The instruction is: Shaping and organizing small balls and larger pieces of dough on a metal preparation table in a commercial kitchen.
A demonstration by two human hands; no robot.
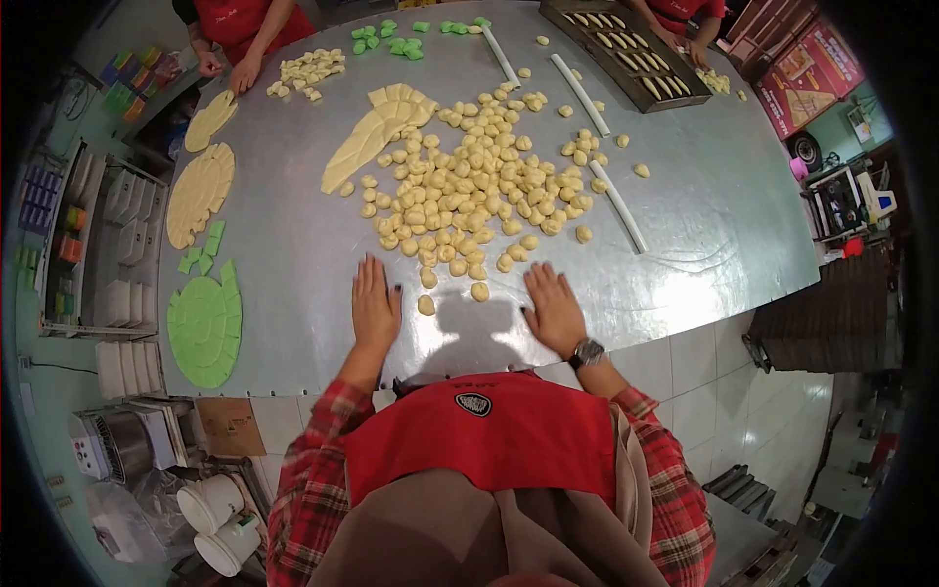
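My left hand [376,305] lies palm down near the table's front edge, fingers stretched forward. To its right, my right hand [555,311], with a watch [587,351] above the wrist, rests the same way, thumb apart. Whether anything lies under either palm is hidden. Beyond both hands spreads a big heap of yellow dough balls [460,186]. Single dough balls sit between the hands, one [426,305] close to my left fingers and another [479,292] nearer the middle. The metal table [284,245] carries it all.
White rods [618,206] lie right of the heap. A dark tray [675,102] of long dough pieces stands far right. Yellow dough sheets [201,194], a green dough sheet [204,333] and cut green pieces [406,46] lie left and back. Co-workers' hands [245,73] work at both far corners.
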